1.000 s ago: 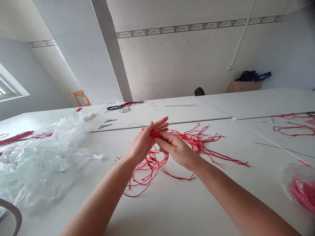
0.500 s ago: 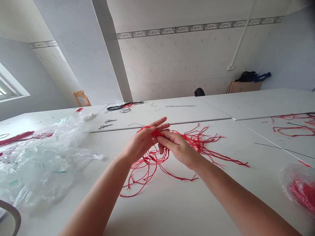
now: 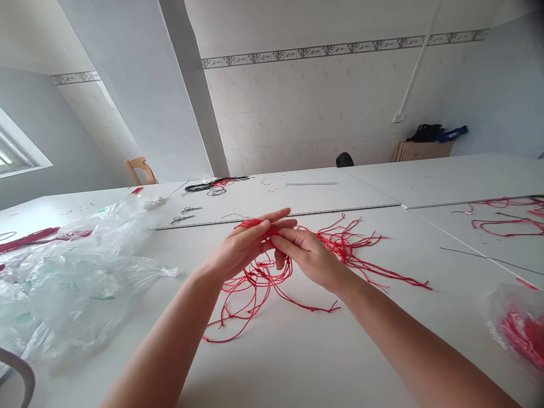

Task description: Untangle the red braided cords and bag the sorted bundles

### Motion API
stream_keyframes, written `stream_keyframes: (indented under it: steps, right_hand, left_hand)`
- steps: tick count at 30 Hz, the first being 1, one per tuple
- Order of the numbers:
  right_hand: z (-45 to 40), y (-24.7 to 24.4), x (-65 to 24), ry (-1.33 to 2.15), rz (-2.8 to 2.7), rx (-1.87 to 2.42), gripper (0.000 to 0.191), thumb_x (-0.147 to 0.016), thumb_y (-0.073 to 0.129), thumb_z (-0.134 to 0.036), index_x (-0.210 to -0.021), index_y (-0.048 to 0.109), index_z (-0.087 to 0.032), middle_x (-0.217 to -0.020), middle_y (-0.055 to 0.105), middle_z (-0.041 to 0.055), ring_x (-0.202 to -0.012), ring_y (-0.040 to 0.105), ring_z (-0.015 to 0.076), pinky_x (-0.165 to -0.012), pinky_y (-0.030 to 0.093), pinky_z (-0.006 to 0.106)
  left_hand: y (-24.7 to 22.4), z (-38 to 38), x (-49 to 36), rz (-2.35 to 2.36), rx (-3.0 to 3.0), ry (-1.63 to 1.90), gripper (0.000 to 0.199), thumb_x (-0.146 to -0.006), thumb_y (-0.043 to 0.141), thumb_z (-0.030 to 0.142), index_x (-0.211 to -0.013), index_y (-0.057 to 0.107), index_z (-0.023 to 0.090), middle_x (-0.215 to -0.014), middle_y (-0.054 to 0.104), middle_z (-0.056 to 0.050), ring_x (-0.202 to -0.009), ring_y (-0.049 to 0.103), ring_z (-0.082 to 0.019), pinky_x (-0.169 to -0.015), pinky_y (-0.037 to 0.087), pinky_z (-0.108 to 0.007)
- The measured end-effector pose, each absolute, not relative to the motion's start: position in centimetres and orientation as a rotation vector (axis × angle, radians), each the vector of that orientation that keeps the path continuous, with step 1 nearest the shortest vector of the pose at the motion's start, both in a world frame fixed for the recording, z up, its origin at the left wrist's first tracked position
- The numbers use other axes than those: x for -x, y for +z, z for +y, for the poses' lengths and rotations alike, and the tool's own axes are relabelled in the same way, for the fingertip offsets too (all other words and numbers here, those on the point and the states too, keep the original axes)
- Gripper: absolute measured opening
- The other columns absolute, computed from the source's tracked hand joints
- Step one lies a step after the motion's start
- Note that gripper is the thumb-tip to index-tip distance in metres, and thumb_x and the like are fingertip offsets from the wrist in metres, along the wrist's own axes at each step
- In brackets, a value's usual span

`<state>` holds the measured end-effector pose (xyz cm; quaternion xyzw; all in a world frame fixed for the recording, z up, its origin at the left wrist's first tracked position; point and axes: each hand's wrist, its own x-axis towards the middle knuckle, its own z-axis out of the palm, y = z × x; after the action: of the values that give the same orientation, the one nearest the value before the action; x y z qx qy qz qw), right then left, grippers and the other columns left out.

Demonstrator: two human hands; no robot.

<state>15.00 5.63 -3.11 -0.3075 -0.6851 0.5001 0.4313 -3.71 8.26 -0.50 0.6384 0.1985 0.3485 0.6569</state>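
A bundle of red cords runs across my left hand, whose thumb presses on it while the other fingers stretch out to the right. My right hand pinches the same bundle between thumb and fingers, right beside the left fingertips. Loose ends of the cords hang below my hands and curl on the white table. More red cords with knotted ends spread over the table to the right, behind my right hand.
Clear plastic bags cover the left side. Two small scissors and black cords lie farther back. A bag of red items sits at the right edge, below red cord loops.
My left hand has shifted slightly left and tilted, its fingers now closer to level. The cord ends below have slid a little left. My right hand has barely moved.
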Motion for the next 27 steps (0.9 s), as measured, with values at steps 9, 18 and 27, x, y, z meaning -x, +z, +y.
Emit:
stream_keyframes:
  steps: [9, 18, 27]
  right_hand:
    - [5.48, -3.08, -14.92, 1.247, -1.735, 0.828, 0.044, -0.103, 0.049, -0.056, -0.077, 0.052, -0.021, -0.068, 0.046, -0.0021, -0.065, 0.041, 0.0136, -0.06, 0.032, 0.031]
    - [5.66, -3.64, -14.54, 1.243, -1.721, 0.803, 0.042, -0.104, 0.048, -0.052, -0.076, 0.046, -0.021, -0.068, 0.04, -0.003, -0.063, 0.036, 0.013, -0.058, 0.028, 0.031]
    - [5.46, -3.1, -14.72, 1.282, -1.71, 0.78, 0.039, -0.107, 0.043, -0.047, -0.081, 0.054, -0.021, -0.069, 0.05, -0.0017, -0.07, 0.045, 0.0149, -0.068, 0.038, 0.032]
  left_hand:
    - [-0.86, 7.86, 3.26, 0.642, -1.408, 0.954, 0.045, -0.106, 0.045, 0.048, -0.14, 0.066, 0.027, -0.146, 0.061, -0.012, -0.13, 0.057, -0.032, -0.095, 0.053, -0.041]
    - [-1.16, 8.56, 3.0, 0.508, -1.288, 0.879, 0.045, -0.104, 0.046, 0.046, -0.133, 0.071, 0.022, -0.14, 0.066, -0.014, -0.127, 0.059, -0.034, -0.096, 0.052, -0.043]
    - [-1.25, 8.15, 2.9, 0.557, -1.391, 0.9, 0.043, -0.105, 0.043, 0.034, -0.136, 0.069, 0.021, -0.146, 0.059, -0.016, -0.084, 0.069, -0.023, -0.077, 0.056, -0.04]
